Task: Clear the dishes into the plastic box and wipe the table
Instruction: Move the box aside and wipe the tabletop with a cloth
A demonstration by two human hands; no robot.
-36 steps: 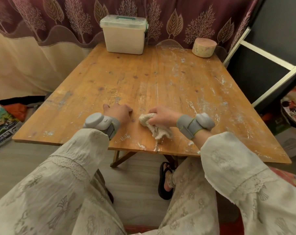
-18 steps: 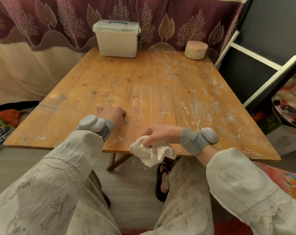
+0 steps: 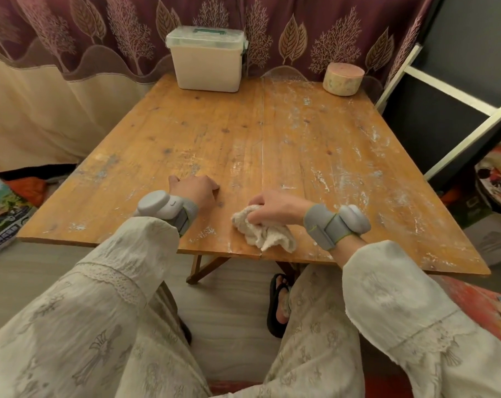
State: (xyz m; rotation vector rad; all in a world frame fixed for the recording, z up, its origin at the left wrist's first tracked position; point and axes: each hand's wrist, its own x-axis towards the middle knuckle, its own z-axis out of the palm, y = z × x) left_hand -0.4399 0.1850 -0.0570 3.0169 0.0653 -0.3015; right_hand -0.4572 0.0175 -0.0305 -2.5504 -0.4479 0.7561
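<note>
**Wiping the near edge, dishes already off the table**

While the left hand (image 3: 193,189) lies on the table (image 3: 186,133) left of the cloth, fingers curled under and gripping nothing, it looks like a brace only. The box (image 3: 206,63) sits lid on at the far edge, well beyond the cloth and slightly left of it. No dishes show on the wood, so clearing looks done and wiping is the step in hand.

The cloth (image 3: 262,232) is bunched at the near edge on the centre seam, its loose tail trailing toward the person. The right hand (image 3: 275,209) is on top of it, fingers clamped on the wad's far side. A round tin (image 3: 343,79) stands far right of the cloth at the back.

White smears lie mostly right of and beyond the cloth. The right hand already has it, so the next stroke likely runs that way. Cloth's long axis runs left-far to right-near.
</note>
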